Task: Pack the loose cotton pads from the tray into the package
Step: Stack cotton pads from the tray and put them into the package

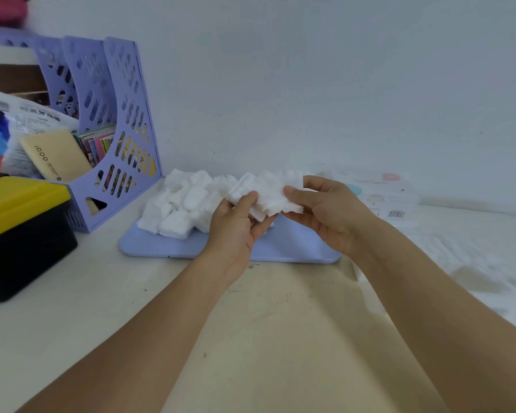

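A lilac tray lies on the table with a heap of loose white cotton pads on its left and back part. Both hands hold a fanned bunch of cotton pads above the tray. My left hand pinches the bunch's left end from below. My right hand grips its right end with thumb on top. The clear plastic package with pink and blue print and a barcode lies behind my right hand, by the wall.
A lilac perforated file rack with books and bags stands at the back left. A black box with a yellow lid sits at the left edge. The wall rises right behind the tray. A beige table surface lies in front.
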A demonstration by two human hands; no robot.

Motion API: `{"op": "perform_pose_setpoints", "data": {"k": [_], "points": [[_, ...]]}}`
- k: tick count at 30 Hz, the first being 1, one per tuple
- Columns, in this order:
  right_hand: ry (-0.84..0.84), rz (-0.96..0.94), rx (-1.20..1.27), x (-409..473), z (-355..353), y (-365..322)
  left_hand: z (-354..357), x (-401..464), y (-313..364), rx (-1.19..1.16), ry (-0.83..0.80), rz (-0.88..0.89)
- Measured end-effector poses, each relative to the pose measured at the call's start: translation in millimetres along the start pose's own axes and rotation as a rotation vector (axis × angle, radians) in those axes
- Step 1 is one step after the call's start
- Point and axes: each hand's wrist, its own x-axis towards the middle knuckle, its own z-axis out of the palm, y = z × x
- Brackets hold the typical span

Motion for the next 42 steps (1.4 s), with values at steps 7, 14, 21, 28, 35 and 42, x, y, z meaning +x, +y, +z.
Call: {"op": "perform_pose_setpoints", "data": {"k": [7, 14, 21, 28, 35, 42], "points": [[0.071, -0.006, -0.017, -0.7, 0.4, 3.2, -0.5, 1.3, 0.2, -0.019, 0.012, -0.016], [0.119, -0.047, -0.146, -1.7, 3.7, 2.3, 0.0, -2.1, 1.7, -0.002, -0.049, -0.029], [0.092, -0.002, -0.122, -3.8, 3.1, 0.5, -2.1, 1.4, -0.3, 0.051, -0.06, 0.005], [0.158, 0.012, 0.035, -2.1, 0.7, -2.6, -4.8, 6.9, -1.1, -0.107, 0.023, -0.045], [0.057, -0.169, -0.414, -10.8, -2.8, -28.3, -5.7, 7.2, -5.4, 0.26, -0.011, 0.137], [0.048, -0.117, -0.511, -8.4, 5.0, -7.5, -0.1, -2.0, -2.6, 0.263, -0.144, 0.095]]}}
